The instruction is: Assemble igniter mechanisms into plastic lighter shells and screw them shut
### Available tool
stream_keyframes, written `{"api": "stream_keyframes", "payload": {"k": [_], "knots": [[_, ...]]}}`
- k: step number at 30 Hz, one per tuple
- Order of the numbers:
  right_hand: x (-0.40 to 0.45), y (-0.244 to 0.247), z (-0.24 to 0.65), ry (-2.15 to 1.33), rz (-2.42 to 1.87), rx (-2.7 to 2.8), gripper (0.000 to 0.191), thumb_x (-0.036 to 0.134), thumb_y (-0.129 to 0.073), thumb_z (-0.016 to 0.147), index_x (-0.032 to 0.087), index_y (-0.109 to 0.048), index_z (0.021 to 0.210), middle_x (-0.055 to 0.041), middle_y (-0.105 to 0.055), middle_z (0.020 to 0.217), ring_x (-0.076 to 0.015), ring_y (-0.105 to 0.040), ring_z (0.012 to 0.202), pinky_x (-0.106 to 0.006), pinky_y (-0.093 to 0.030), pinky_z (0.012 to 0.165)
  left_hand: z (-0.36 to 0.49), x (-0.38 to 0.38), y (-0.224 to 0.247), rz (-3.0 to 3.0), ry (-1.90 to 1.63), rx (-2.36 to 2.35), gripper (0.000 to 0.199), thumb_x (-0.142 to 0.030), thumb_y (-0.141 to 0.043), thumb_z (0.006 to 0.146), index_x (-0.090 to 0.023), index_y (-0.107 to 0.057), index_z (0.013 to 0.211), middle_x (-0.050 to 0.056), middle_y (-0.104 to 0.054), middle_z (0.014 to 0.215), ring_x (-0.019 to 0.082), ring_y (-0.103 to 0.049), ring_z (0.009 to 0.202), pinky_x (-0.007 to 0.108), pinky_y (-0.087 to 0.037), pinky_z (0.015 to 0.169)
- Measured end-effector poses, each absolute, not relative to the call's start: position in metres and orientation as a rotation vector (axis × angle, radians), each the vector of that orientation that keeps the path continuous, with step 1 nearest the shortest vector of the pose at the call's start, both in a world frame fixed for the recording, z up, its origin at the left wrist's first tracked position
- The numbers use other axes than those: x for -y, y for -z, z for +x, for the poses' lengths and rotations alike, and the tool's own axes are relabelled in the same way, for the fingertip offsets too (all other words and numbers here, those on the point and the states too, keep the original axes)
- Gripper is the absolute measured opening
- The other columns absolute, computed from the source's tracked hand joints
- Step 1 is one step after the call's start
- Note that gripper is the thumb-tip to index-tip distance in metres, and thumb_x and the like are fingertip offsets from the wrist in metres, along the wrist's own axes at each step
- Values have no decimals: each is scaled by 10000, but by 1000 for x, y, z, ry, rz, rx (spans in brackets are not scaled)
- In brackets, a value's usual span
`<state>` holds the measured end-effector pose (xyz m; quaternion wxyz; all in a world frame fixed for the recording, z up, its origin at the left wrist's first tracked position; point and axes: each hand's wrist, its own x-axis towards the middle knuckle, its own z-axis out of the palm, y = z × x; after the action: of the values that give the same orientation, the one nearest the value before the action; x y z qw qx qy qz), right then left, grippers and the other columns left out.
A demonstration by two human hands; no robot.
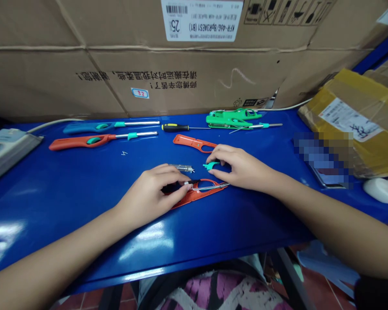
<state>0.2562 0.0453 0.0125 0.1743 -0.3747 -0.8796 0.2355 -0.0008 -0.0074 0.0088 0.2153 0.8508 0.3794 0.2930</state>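
Note:
The lower orange lighter shell half [194, 197] lies on the blue table with wires and a metal tube end along it. My left hand [157, 189] is closed over its near-left end, thumb and forefinger pinching a small black-and-white igniter part [192, 182]. Between the fingertips of my right hand [233, 165] is a green trigger [211, 165]. Just behind my left fingers sits a clear lighter fuel tank [183, 168]. The other orange shell half [194, 142] rests behind my right hand, its right end close to the fingers.
Blue [90, 127] and orange [80, 142] long lighters lie left. A yellow-black screwdriver [176, 128] and green lighter parts [234, 118] lie at the back. A power strip [11, 148], a taped parcel [355, 120] and a blurred phone [326, 163] flank the work. A large carton [116, 86] stands behind.

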Motion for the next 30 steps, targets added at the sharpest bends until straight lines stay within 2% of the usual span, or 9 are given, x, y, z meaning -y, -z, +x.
{"api": "stream_keyframes", "payload": {"k": [11,14,17,23,30], "knots": [[-37,-23,254,-904,-919,2346,222,184,-684,861,180,-681,1084,-48,-687,1046,-124,-579,803,-254,-505,717,-3,9,-8,2390,-846,-1011,126,-205,-673,925,-184,-743,1028,36,-739,950,160,-676,891,292,-549,834],[-35,-24,253,-942,-853,2342,204,208,-650,898,182,-671,1100,-45,-686,1042,-121,-574,802,-258,-500,733,-3,10,-8,2401,-858,-1001,132,-202,-681,919,-176,-741,1034,38,-734,945,160,-671,886,293,-544,831],[-33,-28,251,-1134,-879,2256,172,246,-589,937,177,-659,1079,-42,-677,1008,-116,-570,767,-247,-487,679,-3,10,-8,2406,-856,-999,130,-195,-680,919,-173,-743,1031,39,-734,938,161,-670,884,293,-541,827],[-35,-32,246,-1738,-1053,1820,187,271,-509,978,176,-599,1112,48,-533,678,-79,-501,523,-204,-435,492,-3,10,-8,2408,-841,-998,142,-195,-674,922,-173,-747,1041,42,-736,948,164,-669,898,298,-539,839],[-41,-30,250,-1971,-1087,1427,166,275,-536,969,178,-642,1051,-13,-636,786,-48,-494,499,-139,-385,398,-2,9,-8,2403,-851,-1010,128,-196,-677,918,-166,-752,1018,41,-737,934,160,-669,884,294,-537,842]]}}
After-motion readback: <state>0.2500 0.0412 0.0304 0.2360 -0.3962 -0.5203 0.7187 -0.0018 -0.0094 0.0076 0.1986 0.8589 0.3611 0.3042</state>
